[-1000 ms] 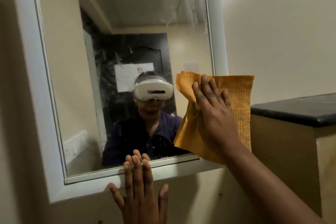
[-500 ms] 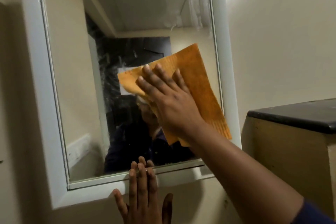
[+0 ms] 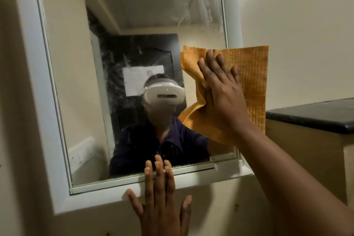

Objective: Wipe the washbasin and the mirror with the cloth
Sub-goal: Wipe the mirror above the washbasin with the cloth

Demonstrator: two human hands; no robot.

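A white-framed mirror [image 3: 80, 90] hangs on the beige wall. Its glass shows streaks and smears near the middle and the top right. My right hand [image 3: 223, 94] presses an orange cloth [image 3: 252, 74] flat against the mirror's right edge, so the cloth covers part of the glass, the frame and the wall beside it. My left hand [image 3: 161, 201] lies flat with spread fingers on the wall and the bottom frame, holding nothing. The washbasin is out of view.
A beige partition with a dark stone top [image 3: 314, 115] stands close on the right, just beside the cloth. The mirror reflects a person wearing a headset, a dark door and a wall switch plate.
My right hand swept the cloth from the mirror's right edge to the middle of the glass and back to the right edge. The left hand stayed on the bottom frame.
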